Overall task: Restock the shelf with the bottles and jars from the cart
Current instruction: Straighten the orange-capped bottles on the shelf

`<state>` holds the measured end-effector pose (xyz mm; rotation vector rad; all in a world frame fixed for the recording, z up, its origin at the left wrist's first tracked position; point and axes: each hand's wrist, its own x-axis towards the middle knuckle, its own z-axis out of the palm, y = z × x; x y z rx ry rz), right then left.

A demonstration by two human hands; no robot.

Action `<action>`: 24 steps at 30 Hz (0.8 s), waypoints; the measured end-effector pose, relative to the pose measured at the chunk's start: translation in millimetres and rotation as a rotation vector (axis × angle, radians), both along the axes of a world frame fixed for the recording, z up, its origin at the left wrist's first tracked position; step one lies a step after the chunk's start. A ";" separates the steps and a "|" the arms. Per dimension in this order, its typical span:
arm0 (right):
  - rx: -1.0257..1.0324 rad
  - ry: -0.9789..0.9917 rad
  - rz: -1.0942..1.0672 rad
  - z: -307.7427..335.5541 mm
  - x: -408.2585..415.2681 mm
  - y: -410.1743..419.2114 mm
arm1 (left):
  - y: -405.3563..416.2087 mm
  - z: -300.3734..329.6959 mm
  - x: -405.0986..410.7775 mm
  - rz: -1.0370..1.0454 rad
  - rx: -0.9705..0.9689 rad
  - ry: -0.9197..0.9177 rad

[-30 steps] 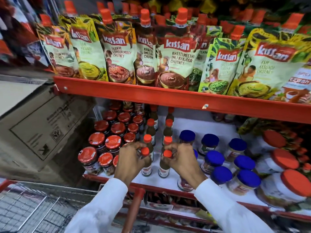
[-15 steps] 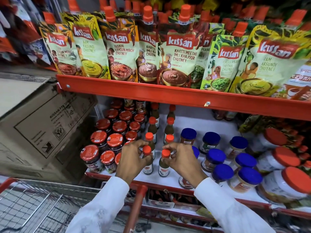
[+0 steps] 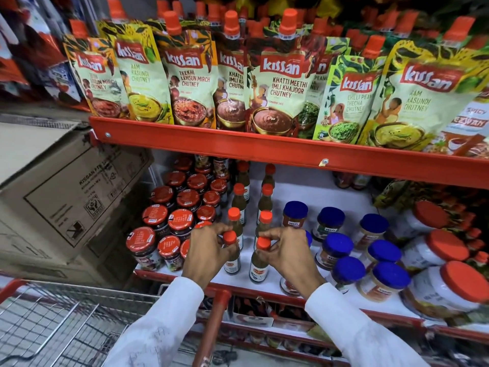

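Two small sauce bottles with orange caps stand at the front of the white lower shelf [image 3: 264, 283]. My left hand [image 3: 205, 251] grips the left bottle [image 3: 232, 260] around its neck, under the cap. My right hand [image 3: 287, 254] holds the right bottle [image 3: 258, 264] the same way. Behind them two rows of matching orange-capped bottles [image 3: 265, 217] run toward the back. Both bottles rest upright on the shelf.
Red-lidded jars [image 3: 181, 219] crowd the shelf left of the bottles, blue-lidded jars [image 3: 337, 246] right, large orange-lidded tubs [image 3: 447, 284] far right. Chutney pouches [image 3: 275, 83] fill the red upper shelf [image 3: 238, 144]. A cardboard box [image 3: 60, 197] sits left. The wire cart [image 3: 53, 329] is below.
My hands have stayed on the two front bottles. The view has shifted slightly closer and to the right; the bottles sit a little nearer the shelf's front edge.
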<state>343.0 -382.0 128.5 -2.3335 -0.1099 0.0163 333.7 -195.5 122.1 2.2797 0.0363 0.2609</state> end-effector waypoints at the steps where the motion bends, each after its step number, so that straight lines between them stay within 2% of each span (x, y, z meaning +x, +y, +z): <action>1: -0.012 -0.004 0.002 0.7 0.0 0.2 | 0.1 0.2 -0.1 0.000 0.002 0.002; 10: -0.057 -0.034 0.021 2.1 -1.6 4.2 | 3.5 0.6 -3.2 -0.008 0.025 -0.002; 24: -0.013 0.006 0.035 5.2 -12.2 1.5 | 2.1 -0.4 -5.9 0.005 0.047 -0.002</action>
